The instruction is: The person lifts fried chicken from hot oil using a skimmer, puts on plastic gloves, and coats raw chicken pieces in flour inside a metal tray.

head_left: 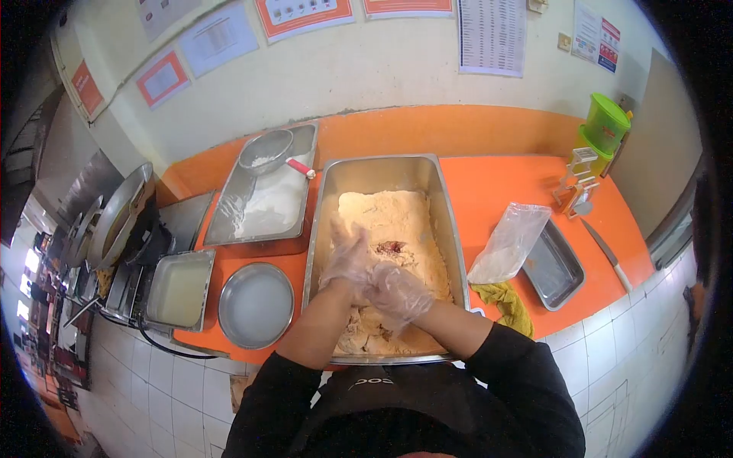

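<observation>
Both of my hands wear clear plastic gloves and are close together over a deep metal tray [452,252] of pale orange flour-like powder [389,210]. My left hand [346,256] is toward the tray's left side, its fingers stretched up and apart. Against the heel of that hand sits my right hand [401,294]; its fingers are partly hidden, and I cannot tell what they grip, if anything. A dark reddish piece [391,247], perhaps meat, shows in the powder just beyond my hands. Lumpier coated pieces [366,332] lie near the tray's front.
Left stand a tray of white flour [275,202] with a sieve [266,151], a round pan of cloudy liquid [256,305] and a tub [179,288]. Right lie a plastic bag [510,244], shallow metal tray [556,267], cloth [505,305], knife [607,252] and green containers [607,122].
</observation>
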Demonstrator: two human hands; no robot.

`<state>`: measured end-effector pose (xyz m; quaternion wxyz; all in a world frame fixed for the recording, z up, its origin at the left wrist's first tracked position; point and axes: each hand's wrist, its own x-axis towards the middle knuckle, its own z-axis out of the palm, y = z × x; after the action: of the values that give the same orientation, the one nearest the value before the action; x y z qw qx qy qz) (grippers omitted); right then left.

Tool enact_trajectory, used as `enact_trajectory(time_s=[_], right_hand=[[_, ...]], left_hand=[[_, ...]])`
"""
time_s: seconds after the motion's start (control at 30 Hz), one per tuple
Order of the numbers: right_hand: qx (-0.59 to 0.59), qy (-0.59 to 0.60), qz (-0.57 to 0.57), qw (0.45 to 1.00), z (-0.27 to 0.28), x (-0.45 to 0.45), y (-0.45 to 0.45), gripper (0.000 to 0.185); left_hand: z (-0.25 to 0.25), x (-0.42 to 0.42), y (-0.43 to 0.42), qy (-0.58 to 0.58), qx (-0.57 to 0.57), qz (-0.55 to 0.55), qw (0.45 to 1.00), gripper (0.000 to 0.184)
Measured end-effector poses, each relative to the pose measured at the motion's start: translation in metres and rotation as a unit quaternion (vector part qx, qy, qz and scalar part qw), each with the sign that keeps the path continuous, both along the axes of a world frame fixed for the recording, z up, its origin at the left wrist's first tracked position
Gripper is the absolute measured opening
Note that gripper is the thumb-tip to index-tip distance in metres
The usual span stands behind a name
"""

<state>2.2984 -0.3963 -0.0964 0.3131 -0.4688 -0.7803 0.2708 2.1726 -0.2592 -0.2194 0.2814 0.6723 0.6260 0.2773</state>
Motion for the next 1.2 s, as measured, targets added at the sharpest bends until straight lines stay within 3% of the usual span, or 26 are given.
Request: enact_trajectory(time_s=[0.03,0.1,0.13,0.17,0.2,0.23,0.3,0.37,0.43,0.5,0.53,0.6,0.67,0.73,0.77,0.8,0.87,0.97,1.0,1.03,1.07,1.1,1.13,1.2], right_hand=[[-0.011,0.043,-0.002,0.999,0.001,0.0,-0.002,0.019],[0.052,0.011,-0.009,0.999,-0.02,-0.002,0.009,0.017],[0.083,-0.004,-0.011,0.997,-0.033,-0.003,0.017,0.016],[0.074,-0.029,0.0,0.997,-0.041,-0.001,0.028,0.017],[0.066,-0.053,0.013,0.996,-0.044,0.004,0.044,0.019],[0.056,-0.078,0.025,0.995,-0.039,0.008,0.056,0.021],[-0.113,-0.306,-0.027,0.945,-0.01,0.026,0.086,0.026],[-0.259,-0.279,-0.197,0.903,-0.005,0.048,0.111,0.025],[-0.302,-0.272,-0.127,0.905,-0.05,0.084,0.135,0.023],[-0.257,-0.324,-0.092,0.906,-0.072,0.092,0.146,0.024],[-0.192,-0.377,-0.091,0.902,-0.08,0.086,0.143,0.026],[-0.208,-0.412,-0.064,0.885,-0.057,0.068,0.137,0.031],[-0.366,-0.373,-0.018,0.853,-0.017,0.055,0.13,0.036],[-0.384,-0.137,-0.014,0.913,-0.121,0.061,0.164,0.036],[-0.387,-0.018,-0.014,0.922,-0.158,0.063,0.171,0.037],[-0.408,0.007,-0.001,0.913,-0.137,0.063,0.162,0.032],[-0.451,0.068,0.019,0.89,-0.073,0.062,0.144,0.027],[-0.522,0.178,0.02,0.834,-0.059,0.077,0.137,0.029],[-0.431,-0.032,0.081,0.898,-0.045,0.073,0.124,0.031],[-0.312,-0.235,0.142,0.909,-0.019,0.065,0.108,0.032],[-0.227,-0.251,0.186,0.923,-0.028,0.071,0.1,0.034],[-0.129,-0.269,0.22,0.929,-0.037,0.077,0.091,0.035],[-0.028,-0.284,0.241,0.928,-0.042,0.08,0.082,0.037],[0.058,-0.335,0.196,0.92,-0.039,0.081,0.071,0.037]], left_hand=[[-0.001,-0.006,0.004,0.223,0.047,-0.036,0.973,0.08],[0.009,-0.006,0.0,0.133,0.071,-0.051,0.987,0.084],[0.069,0.006,-0.035,-0.181,0.044,-0.029,0.982,0.085],[0.103,0.012,-0.052,-0.476,0.011,-0.004,0.879,0.087],[0.105,0.01,-0.047,-0.22,0.039,-0.001,0.975,0.085],[0.107,0.003,-0.043,0.052,0.062,0.003,0.997,0.085],[0.11,-0.002,-0.022,0.269,-0.026,0.028,0.962,0.081],[0.097,-0.001,0.02,0.153,-0.23,0.068,0.959,0.076],[0.059,-0.004,0.033,0.207,-0.25,-0.03,0.945,0.076],[0.018,-0.004,0.049,0.189,-0.291,-0.095,0.933,0.073],[-0.001,-0.001,0.059,0.146,-0.324,-0.109,0.928,0.07],[-0.013,-0.006,0.062,0.032,-0.379,-0.125,0.916,0.062],[-0.012,-0.012,0.059,-0.108,-0.411,-0.128,0.896,0.056],[-0.049,-0.029,0.076,-0.192,-0.335,-0.302,0.872,0.056],[-0.053,-0.029,0.075,-0.192,-0.344,-0.311,0.865,0.055],[-0.057,-0.029,0.074,-0.192,-0.354,-0.32,0.858,0.054],[-0.002,-0.015,0.064,-0.097,-0.474,-0.186,0.855,0.046],[0.082,-0.009,0.028,-0.015,-0.315,-0.22,0.923,0.043],[0.102,-0.007,0.008,0.016,-0.326,-0.22,0.919,0.048],[0.122,-0.006,-0.011,0.049,-0.335,-0.222,0.914,0.054],[0.137,-0.005,-0.024,0.087,-0.34,-0.225,0.909,0.06],[0.141,-0.005,-0.037,0.196,-0.292,-0.29,0.89,0.067],[0.134,-0.008,-0.042,0.218,-0.281,-0.272,0.894,0.069],[0.102,-0.02,-0.045,0.261,-0.259,-0.235,0.9,0.074]])
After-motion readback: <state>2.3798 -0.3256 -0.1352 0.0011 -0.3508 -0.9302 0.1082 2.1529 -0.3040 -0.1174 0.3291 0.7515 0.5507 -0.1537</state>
